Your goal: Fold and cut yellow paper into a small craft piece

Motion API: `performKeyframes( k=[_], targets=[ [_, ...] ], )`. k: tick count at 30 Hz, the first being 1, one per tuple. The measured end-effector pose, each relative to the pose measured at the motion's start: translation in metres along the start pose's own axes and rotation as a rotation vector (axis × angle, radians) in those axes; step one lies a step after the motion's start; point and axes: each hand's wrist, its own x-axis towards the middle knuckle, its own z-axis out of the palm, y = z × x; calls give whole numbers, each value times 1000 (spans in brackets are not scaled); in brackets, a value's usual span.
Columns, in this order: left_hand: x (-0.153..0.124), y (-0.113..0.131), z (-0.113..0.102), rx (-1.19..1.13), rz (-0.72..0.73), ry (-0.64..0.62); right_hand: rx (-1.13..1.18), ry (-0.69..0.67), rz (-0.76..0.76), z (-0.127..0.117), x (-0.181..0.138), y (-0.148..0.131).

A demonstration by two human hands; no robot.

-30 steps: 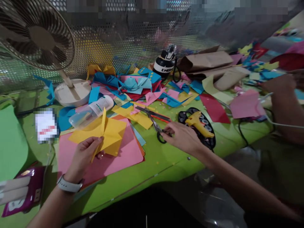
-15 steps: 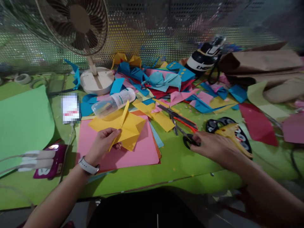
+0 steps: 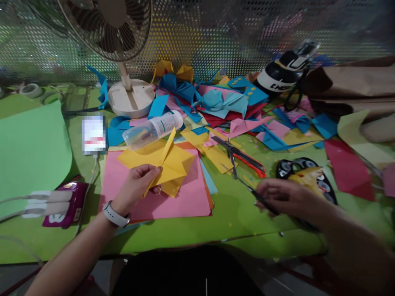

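My left hand [image 3: 138,181] pinches a folded piece of yellow paper [image 3: 179,166] between thumb and fingers, with one narrow fold standing up. The yellow paper is held over a stack of coloured sheets, pink on top [image 3: 191,203]. To the right, my right hand [image 3: 284,197] grips scissors [image 3: 262,200] by their dark handles. Their thin blades point up and left, just above the table, though motion blurs them. Beyond the blades lies a black and orange utility knife [image 3: 251,161], near yellow paper strips [image 3: 212,154].
Folded and cut paper scraps [image 3: 219,102] cover the back of the green table. A clear bottle [image 3: 154,129] lies behind the yellow paper. A fan [image 3: 132,98], phone [image 3: 94,133], purple charger [image 3: 66,205], black drink bottle [image 3: 279,76] and black-and-yellow object [image 3: 308,176] surround the work area.
The scissors in my right hand have come away from beside the utility knife, shifting right and turning in the grip. My left hand keeps its hold on the yellow paper. The view has shifted slightly.
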Motion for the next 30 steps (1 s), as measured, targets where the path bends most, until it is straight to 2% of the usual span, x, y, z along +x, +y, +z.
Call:
performKeyframes(
  k=[4, 7, 18, 30],
  targets=[
    [-1, 2, 0, 8, 17, 18, -28, -93, -104, 43, 26, -39],
    [-1, 2, -2, 12, 26, 37, -64, -158, -128, 57, 37, -52],
    [-1, 3, 0, -27, 1, 26, -63, -236, -171, 67, 43, -64],
    [-1, 5, 0, -5, 4, 7, -30, -241, -163, 64, 43, -62]
  ],
)
